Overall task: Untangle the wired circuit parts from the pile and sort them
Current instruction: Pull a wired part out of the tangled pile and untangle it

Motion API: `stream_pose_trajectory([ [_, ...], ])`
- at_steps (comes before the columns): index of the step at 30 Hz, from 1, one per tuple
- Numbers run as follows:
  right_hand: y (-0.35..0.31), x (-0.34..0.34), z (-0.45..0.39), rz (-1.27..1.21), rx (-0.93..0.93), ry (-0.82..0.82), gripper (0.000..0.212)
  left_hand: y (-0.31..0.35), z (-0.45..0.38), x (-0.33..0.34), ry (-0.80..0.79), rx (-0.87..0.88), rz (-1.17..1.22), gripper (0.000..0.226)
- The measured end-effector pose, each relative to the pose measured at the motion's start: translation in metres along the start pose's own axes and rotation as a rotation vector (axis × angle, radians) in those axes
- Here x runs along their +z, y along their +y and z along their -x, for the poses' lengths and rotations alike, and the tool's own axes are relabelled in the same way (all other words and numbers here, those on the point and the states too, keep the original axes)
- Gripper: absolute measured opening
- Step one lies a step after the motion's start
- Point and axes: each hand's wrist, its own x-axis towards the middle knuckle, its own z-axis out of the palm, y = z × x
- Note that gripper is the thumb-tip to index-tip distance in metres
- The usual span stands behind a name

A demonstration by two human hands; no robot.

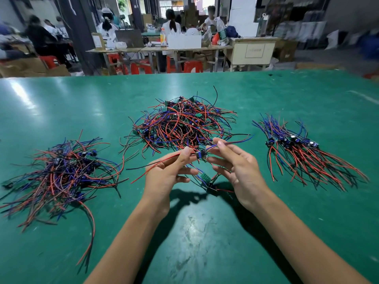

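Head: hands [170, 171] [235, 167] pinch thin (red, blue) wires [202, 155].

Red stools [192, 66] and seated workers [171, 24] behind green table [61, 99].

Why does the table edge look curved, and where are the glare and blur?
Head view: the wide lens bows the green table; lamp glare streaks its far left; hands cast dark shadows toward the viewer; the left wire bundle and background people are blurred.

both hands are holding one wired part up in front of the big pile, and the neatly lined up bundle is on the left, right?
Not quite. In the head view the neatly lined up bundle lies on the right; the left heap is loose. Both the left hand and right hand do hold one wired part.
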Motion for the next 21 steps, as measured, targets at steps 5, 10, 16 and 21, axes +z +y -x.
stream_pose_trajectory([
  [5,-0.0015,-0.0024,-0.0017,-0.036,-0.015,0.018,0.013,0.001,-0.0018,-0.0037,0.023,0.077,0.026,0.034],
  [10,-0.0009,-0.0019,-0.0031,-0.101,-0.016,0.049,0.013,0.0007,-0.0044,-0.0033,0.075,0.141,0.03,0.029],
  [16,-0.0004,-0.0015,-0.0039,-0.118,-0.059,0.075,0.024,-0.0004,-0.0057,-0.004,0.106,0.131,0.045,0.037],
  [21,0.0017,-0.0034,-0.0055,-0.111,-0.062,0.085,0.015,0.0003,-0.0049,-0.0042,0.103,0.139,0.049,0.034],
])
